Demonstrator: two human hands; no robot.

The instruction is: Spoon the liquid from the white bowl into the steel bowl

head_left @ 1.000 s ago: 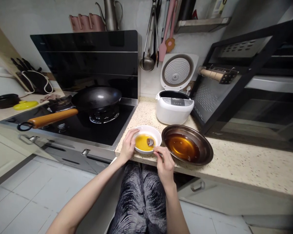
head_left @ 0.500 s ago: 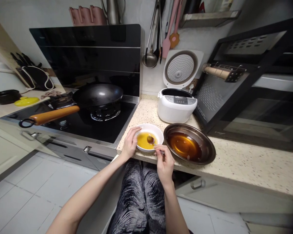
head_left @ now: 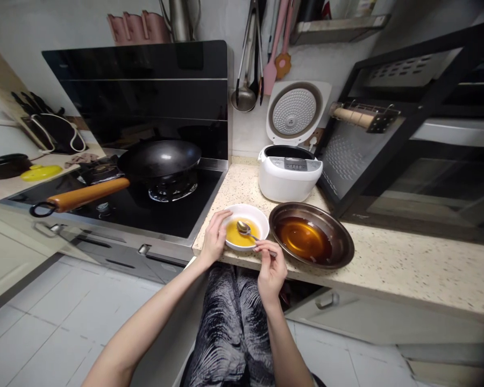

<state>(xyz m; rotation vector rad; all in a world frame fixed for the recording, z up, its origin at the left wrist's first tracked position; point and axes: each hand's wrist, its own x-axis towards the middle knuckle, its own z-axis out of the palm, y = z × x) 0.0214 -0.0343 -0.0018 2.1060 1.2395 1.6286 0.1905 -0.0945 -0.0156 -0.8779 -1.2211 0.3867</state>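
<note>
A white bowl (head_left: pixel 263 219) with a shallow pool of yellow liquid (head_left: pixel 234 239) stands near the counter's front edge. My left hand (head_left: pixel 214 239) holds it by the left rim, fingers over the edge. Pinched in my right hand (head_left: pixel 272 270) is a metal spoon (head_left: pixel 244 228), its handle partly covered by my fingers. The spoon's head is over the yellow liquid, inside the bowl; whether it touches the liquid I cannot tell. Just right of the bowl sits a wide dark metal basin (head_left: pixel 342 248) containing amber-brown liquid (head_left: pixel 304 239).
Behind the basin, a white rice cooker (head_left: pixel 284 185) has its lid raised. On the stove (head_left: pixel 145 215) to the left rests a black wok (head_left: pixel 161 161), its wooden handle (head_left: pixel 89 194) pointing toward me. A black oven (head_left: pixel 439 183) stands at the right. Utensils hang on the wall.
The spoon has lifted and turned, so its head and more of its handle show clearly above the liquid. My left hand stays at the bowl's rim. The whole view has shifted slightly.
</note>
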